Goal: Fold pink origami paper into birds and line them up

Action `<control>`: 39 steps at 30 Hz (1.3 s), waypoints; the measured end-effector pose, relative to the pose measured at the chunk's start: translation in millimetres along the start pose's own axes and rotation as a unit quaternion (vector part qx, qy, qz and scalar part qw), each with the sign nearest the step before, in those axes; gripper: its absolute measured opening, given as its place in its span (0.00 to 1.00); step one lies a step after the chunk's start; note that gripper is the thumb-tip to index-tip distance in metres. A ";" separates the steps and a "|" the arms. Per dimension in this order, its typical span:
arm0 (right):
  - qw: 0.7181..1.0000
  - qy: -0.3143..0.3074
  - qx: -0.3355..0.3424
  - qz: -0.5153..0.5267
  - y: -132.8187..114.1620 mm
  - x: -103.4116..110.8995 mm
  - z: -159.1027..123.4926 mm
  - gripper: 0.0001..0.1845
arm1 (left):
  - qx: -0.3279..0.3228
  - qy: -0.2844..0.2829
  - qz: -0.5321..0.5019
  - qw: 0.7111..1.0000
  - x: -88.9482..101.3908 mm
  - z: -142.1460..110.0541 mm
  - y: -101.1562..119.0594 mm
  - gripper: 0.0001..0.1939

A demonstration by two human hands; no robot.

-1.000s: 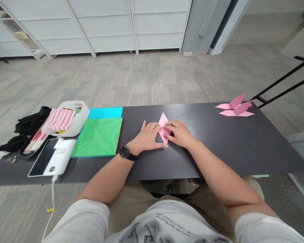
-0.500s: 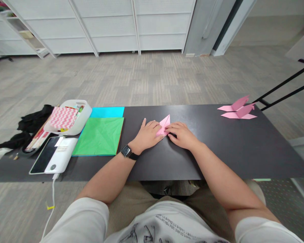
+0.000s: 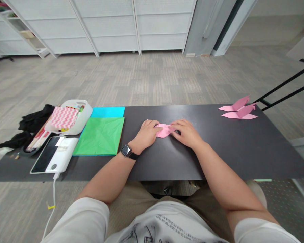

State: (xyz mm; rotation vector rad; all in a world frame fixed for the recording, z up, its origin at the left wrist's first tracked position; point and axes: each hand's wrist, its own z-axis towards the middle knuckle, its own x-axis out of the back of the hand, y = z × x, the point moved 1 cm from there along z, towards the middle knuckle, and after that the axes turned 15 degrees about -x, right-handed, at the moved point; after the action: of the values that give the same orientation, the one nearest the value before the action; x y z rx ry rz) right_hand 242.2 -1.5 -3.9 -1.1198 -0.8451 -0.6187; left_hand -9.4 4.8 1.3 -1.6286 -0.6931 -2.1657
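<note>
Between my two hands a small piece of folded pink origami paper lies on the dark table. My left hand grips its left end, the thumb on top of the paper. On the right end, my right hand pinches the paper between thumb and fingers. Parts of both ends are covered by my fingers. Two pink folded paper birds stand close together near the far right of the table.
To my left lies a stack of green paper over blue sheets. Beyond it are a white basket with a pink zigzag-patterned item, a phone beside a white power bank with a cable, and black cloth.
The pink paper's upward point no longer shows; the paper now looks wider and lower, turned sideways. My left fingers have drawn back to its left end, and my right hand has shifted slightly right.
</note>
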 end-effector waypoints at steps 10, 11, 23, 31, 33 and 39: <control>0.998 -0.027 -0.027 -0.041 16.0 -1.6 -0.9 0.15 | -0.013 0.001 -0.027 1.000 1.0 1.3 -1.1 0.18; 0.998 -0.027 -0.029 -0.040 16.8 -2.6 -0.4 0.13 | -0.007 0.006 -0.034 0.999 2.5 1.2 0.3 0.16; 1.000 -0.017 -0.012 -0.023 10.9 -2.8 0.1 0.07 | 0.018 0.022 -0.073 0.997 -0.3 4.2 2.3 0.11; 0.999 -0.021 0.026 -0.016 -0.1 -10.0 -0.1 0.05 | -0.010 0.026 -0.091 0.995 -5.8 4.5 0.9 0.10; 0.999 -0.021 0.024 -0.011 1.1 -7.6 -1.0 0.05 | -0.013 0.019 -0.096 0.995 -6.5 4.4 0.9 0.11; 0.999 -0.039 0.012 -0.004 0.2 -6.2 -1.3 0.05 | -0.017 0.018 -0.110 0.994 -7.2 4.9 1.0 0.09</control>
State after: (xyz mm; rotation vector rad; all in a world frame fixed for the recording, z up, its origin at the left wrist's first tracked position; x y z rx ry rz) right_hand 239.4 -2.6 -9.4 -1.1243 -0.9231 -0.5726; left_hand -3.0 6.6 -4.3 -1.5897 -0.8653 -2.3649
